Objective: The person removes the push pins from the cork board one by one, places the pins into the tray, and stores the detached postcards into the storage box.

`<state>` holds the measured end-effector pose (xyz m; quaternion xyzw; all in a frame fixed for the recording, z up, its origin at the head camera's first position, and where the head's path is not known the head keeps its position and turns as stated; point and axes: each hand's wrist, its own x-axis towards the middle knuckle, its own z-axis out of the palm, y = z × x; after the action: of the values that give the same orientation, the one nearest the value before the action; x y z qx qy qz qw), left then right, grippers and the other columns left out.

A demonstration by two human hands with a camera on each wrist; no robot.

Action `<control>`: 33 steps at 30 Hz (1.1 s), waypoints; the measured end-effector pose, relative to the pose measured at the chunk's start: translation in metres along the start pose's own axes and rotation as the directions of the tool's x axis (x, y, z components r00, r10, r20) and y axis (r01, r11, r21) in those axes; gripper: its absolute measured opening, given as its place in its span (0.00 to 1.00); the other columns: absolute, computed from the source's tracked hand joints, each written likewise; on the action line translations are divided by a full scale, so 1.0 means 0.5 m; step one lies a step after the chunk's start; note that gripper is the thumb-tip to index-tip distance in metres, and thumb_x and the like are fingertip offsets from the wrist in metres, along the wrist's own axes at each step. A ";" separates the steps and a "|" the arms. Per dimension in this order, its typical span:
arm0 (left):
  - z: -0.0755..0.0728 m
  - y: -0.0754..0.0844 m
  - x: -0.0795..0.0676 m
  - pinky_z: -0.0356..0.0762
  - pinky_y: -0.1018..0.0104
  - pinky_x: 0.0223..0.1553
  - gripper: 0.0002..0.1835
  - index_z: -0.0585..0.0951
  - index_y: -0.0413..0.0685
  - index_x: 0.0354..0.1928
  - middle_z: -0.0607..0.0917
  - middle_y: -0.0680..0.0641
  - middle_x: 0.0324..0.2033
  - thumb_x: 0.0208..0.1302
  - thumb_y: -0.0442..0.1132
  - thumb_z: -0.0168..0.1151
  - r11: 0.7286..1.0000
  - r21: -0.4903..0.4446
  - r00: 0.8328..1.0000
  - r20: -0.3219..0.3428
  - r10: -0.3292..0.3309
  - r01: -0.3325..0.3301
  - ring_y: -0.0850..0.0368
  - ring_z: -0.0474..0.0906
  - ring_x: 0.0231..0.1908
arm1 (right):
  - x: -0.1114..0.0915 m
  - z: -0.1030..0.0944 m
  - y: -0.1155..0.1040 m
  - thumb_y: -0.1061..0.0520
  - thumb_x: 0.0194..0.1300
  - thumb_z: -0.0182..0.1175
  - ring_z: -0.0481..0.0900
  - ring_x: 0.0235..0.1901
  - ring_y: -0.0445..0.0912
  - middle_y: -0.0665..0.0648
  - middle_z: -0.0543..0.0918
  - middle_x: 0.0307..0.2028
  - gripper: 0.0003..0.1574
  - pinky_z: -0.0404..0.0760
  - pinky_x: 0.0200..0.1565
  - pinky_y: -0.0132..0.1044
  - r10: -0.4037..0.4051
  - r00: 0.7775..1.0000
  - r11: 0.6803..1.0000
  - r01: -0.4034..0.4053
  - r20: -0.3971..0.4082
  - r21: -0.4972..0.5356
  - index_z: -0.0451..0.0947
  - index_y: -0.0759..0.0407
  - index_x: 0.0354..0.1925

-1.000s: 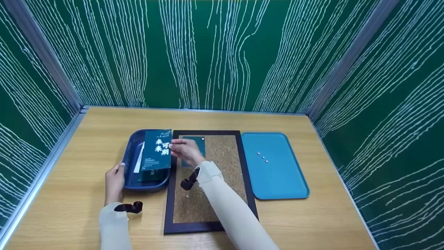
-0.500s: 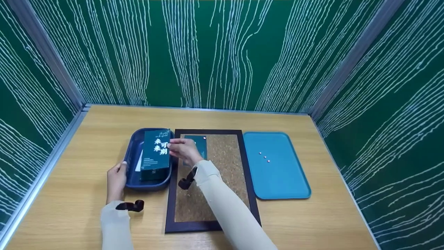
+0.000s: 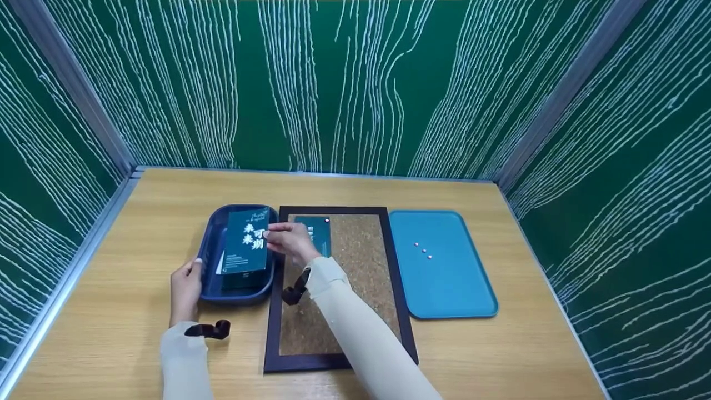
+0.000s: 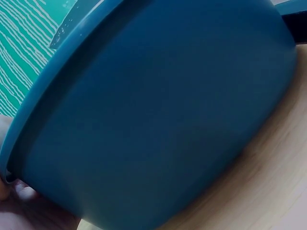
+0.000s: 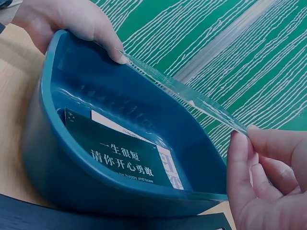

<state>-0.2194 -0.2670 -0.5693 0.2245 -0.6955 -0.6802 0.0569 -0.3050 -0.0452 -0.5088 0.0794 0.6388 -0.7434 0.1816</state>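
Observation:
A green card with white lettering (image 3: 244, 247) is held over the blue basin (image 3: 239, 300). My right hand (image 3: 291, 243) pinches its right edge between thumb and fingers; the right wrist view shows the card (image 5: 192, 98) nearly edge-on above the rim. My left hand (image 3: 185, 289) grips the basin's left side, its thumb (image 5: 117, 53) over the rim and its fingers mostly hidden. Inside the basin lie another green card (image 5: 115, 155) and a white card (image 5: 168, 160) partly under it. In the left wrist view the basin's outer wall (image 4: 158, 110) fills most of the picture.
Right of the basin lies a dark-framed cork board (image 3: 361, 250). A green card (image 3: 320, 236) sits at its upper left with a small pin (image 3: 326, 220) in the corner. Farther right, a blue tray (image 3: 450, 289) carries three small pins (image 3: 424, 251). Green panels stand behind the table.
My right hand has moved slightly left with the card, farther over the basin. More of the card on the cork board shows now. My left hand keeps its grip on the basin.

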 end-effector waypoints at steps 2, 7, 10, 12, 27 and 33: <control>0.000 0.001 -0.001 0.47 0.59 0.71 0.25 0.64 0.35 0.70 0.59 0.41 0.71 0.78 0.42 0.39 1.000 0.003 1.000 0.009 -0.011 0.011 0.49 0.49 0.72 | 0.000 0.002 0.000 0.68 0.57 0.68 0.84 0.30 0.46 0.59 0.85 0.35 0.08 0.84 0.36 0.34 0.001 1.000 1.000 -0.001 -0.004 -0.001 0.84 0.61 0.37; 0.000 0.003 -0.002 0.48 0.59 0.71 0.25 0.64 0.35 0.70 0.59 0.41 0.71 0.78 0.43 0.39 1.000 0.002 1.000 0.011 -0.007 0.007 0.50 0.50 0.72 | 0.000 0.004 0.000 0.68 0.57 0.68 0.84 0.30 0.46 0.59 0.85 0.35 0.09 0.85 0.36 0.34 -0.003 1.000 1.000 0.003 0.006 0.007 0.84 0.62 0.38; 0.000 0.003 -0.003 0.49 0.59 0.70 0.25 0.66 0.34 0.69 0.60 0.40 0.71 0.78 0.43 0.39 1.000 0.003 1.000 0.005 0.001 -0.001 0.50 0.50 0.71 | 0.003 0.005 0.001 0.69 0.57 0.68 0.83 0.29 0.46 0.59 0.85 0.34 0.09 0.85 0.36 0.34 -0.011 1.000 1.000 0.011 0.010 0.009 0.84 0.63 0.38; 0.000 0.003 -0.004 0.49 0.59 0.70 0.25 0.67 0.33 0.68 0.60 0.40 0.71 0.78 0.43 0.40 1.000 0.005 1.000 0.000 0.004 -0.004 0.50 0.50 0.71 | 0.004 0.005 0.002 0.69 0.57 0.68 0.83 0.29 0.46 0.59 0.85 0.34 0.09 0.85 0.36 0.34 -0.014 1.000 1.000 0.014 0.010 0.009 0.84 0.63 0.39; 0.001 0.002 -0.004 0.46 0.58 0.71 0.26 0.63 0.34 0.70 0.57 0.40 0.72 0.78 0.44 0.38 1.000 -0.001 1.000 0.021 -0.022 0.022 0.49 0.47 0.72 | 0.004 0.011 0.006 0.69 0.57 0.68 0.83 0.29 0.46 0.59 0.85 0.34 0.08 0.85 0.36 0.34 -0.011 1.000 1.000 0.011 0.003 -0.005 0.84 0.63 0.38; 0.001 0.003 -0.005 0.46 0.58 0.71 0.27 0.62 0.35 0.71 0.57 0.41 0.72 0.79 0.45 0.37 0.999 0.001 0.999 0.025 -0.033 0.033 0.49 0.47 0.72 | 0.001 0.013 0.008 0.69 0.57 0.68 0.84 0.30 0.47 0.59 0.85 0.35 0.09 0.85 0.36 0.35 -0.003 1.000 1.000 0.003 0.011 0.007 0.84 0.63 0.38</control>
<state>-0.2176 -0.2653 -0.5675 0.2274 -0.6927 -0.6834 0.0369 -0.3033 -0.0522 -0.5115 0.0748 0.6352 -0.7465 0.1838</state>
